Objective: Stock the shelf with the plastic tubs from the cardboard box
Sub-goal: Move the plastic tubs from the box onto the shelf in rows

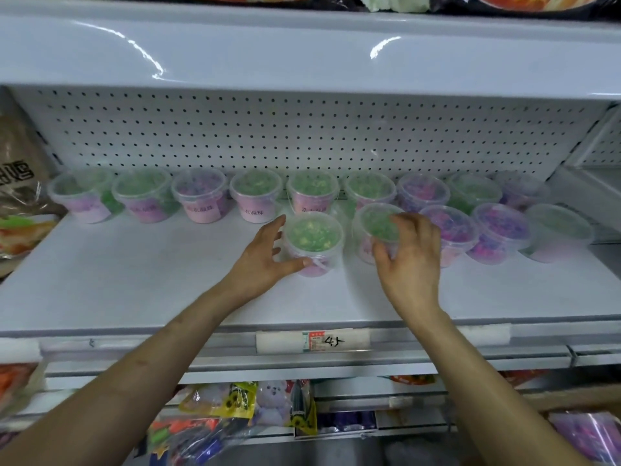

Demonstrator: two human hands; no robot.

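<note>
A white shelf (134, 280) carries a back row of several clear plastic tubs (201, 196) with green or purple beads and pink labels. In a shorter front row, my left hand (265, 260) lies beside a green-filled tub (314, 237). Its thumb touches the tub's lower front and its fingers are spread, nearly straight, at the tub's left side. My right hand (408, 253) grips the neighbouring green-filled tub (376, 223), fingers curled over the lid and thumb on its side. Further right stand two purple tubs (497, 230) and a pale tub (557, 230). The cardboard box is out of view.
A perforated back panel (302, 136) rises behind the tubs, and an upper shelf (302, 52) overhangs them. Bagged goods (20, 196) crowd the shelf's left end. A price tag (319, 341) sits on the front rail. Packaged items (235, 418) fill the shelf below.
</note>
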